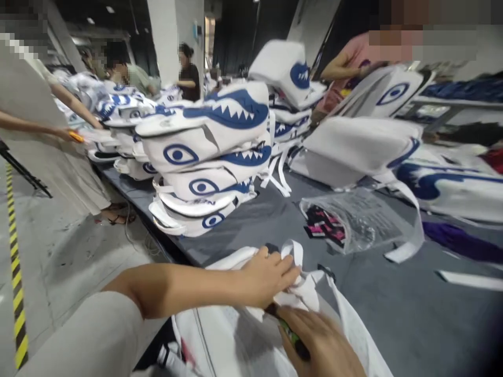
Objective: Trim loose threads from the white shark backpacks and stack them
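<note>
A white bag (220, 335) lies in front of me at the table's near edge, with a white strap loop (293, 252) standing up at its top. My left hand (265, 277) reaches across the bag, its fingers curled over the gathered fabric beside that loop. Just below and to the right, my right hand (322, 340) is closed around a small tool with a green and black handle (293, 337). The tool's tip is hidden near the fabric under my left hand. Motion blurs the right fingers a little.
Stacked white bags with blue eyes and teeth (204, 157) stand ahead on the grey table (393, 303). A clear plastic pouch of black and pink pieces (353, 222) lies right of them. Co-workers stand left, behind and at the far right (353, 57). Striped tape (15, 293) marks the floor.
</note>
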Demonstrator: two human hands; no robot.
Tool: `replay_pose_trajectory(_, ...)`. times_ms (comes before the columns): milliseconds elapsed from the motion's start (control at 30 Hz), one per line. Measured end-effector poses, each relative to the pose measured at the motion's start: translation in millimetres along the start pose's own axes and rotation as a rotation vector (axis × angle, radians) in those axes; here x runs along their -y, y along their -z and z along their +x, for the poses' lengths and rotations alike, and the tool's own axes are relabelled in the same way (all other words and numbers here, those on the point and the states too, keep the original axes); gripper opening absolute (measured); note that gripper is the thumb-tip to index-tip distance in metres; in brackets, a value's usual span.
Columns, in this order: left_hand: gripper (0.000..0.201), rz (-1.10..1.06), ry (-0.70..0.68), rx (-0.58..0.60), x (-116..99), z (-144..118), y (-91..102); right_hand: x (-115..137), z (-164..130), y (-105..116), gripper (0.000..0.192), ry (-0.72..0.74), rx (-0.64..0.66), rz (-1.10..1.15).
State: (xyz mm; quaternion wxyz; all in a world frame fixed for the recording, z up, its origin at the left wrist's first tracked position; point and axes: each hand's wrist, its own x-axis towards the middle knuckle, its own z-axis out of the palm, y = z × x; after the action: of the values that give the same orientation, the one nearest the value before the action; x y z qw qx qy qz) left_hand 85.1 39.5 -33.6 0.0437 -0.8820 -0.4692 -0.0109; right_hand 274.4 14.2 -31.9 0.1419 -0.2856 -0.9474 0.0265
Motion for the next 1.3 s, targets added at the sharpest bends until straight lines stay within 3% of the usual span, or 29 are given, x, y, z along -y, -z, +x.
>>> replay_pose_trajectory(100,0.073,0.035,0.057,0.076,17,-7,30.4,11,20,24,0.018,-0.096,0.023,-0.008)
replay_pose_trajectory(200,0.084,0.080,0.209,0.080,32,-8,42.1,11,32,29,0.018,-0.132,0.006,0.135)
replay_pose_trajectory(467,0.081,0.116,0.247,0.127,25,-9,41.8,19,25,16,0.017,-0.243,-0.119,0.221)
replay_pose_trajectory(800,0.083,0.083,0.206,0.181,28,-8,46.6,23,31,19,0.017,-0.286,-0.109,0.226)
replay_pose_trajectory(1133,0.084,0.003,0.198,0.211,32,-8,48.7,29,37,25,0.017,-0.321,-0.031,0.191)
replay_pose_trajectory(1300,0.077,-0.064,0.202,0.176,34,-11,48.2,33,42,28,0.018,-0.384,0.073,0.202)
